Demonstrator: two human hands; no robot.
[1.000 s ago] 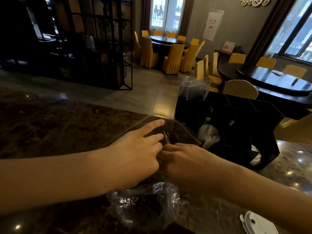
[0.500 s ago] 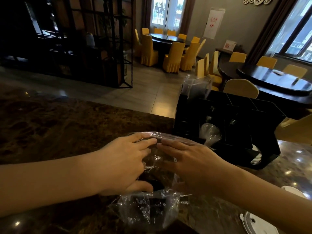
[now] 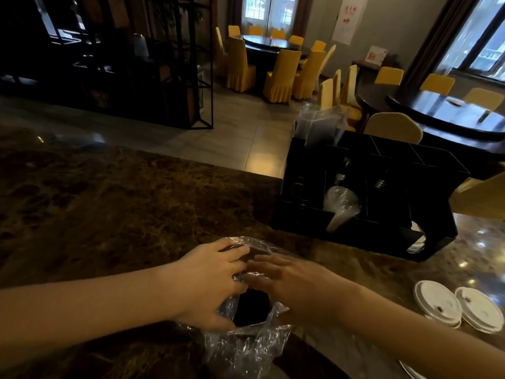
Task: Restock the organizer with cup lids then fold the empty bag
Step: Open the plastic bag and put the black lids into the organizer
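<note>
Bag: the clear plastic bag (image 3: 247, 348) lies crumpled on the table (image 3: 109, 214), directly under both hands, its near end sticking out toward the viewer.
Left grip: the left hand (image 3: 210, 283) lies on the bag's left part, fingers bent over the film at the far edge and thumb tucked against the near side; it holds the plastic.
Right grip: the right hand (image 3: 297, 285) lies palm down on the bag's right part, fingers nearly straight and slightly blurred, pressing the film flat; its fingertips meet those of the left hand.
Bag material: thin, glossy, wrinkled film that shows the dark stone through it; a dark patch shows between the two thumbs.
Table: polished brown marbled stone with bright reflections on the right.
Organizer: a black organizer (image 3: 369, 192) with square compartments stands beyond the right hand, well apart from the bag.
In the organizer: a stack of clear domed lids (image 3: 341, 206) leans in a front slot; a clear plastic sleeve (image 3: 318, 127) rises from a top compartment.
Loose lids: two white round cup lids (image 3: 459, 307), each with a small sip hole, lie flat just beside each other on the table right of the right forearm.
Background: yellow-covered chairs (image 3: 281, 75) around dark round dining tables, and a black metal shelf (image 3: 153, 64) on the left.
</note>
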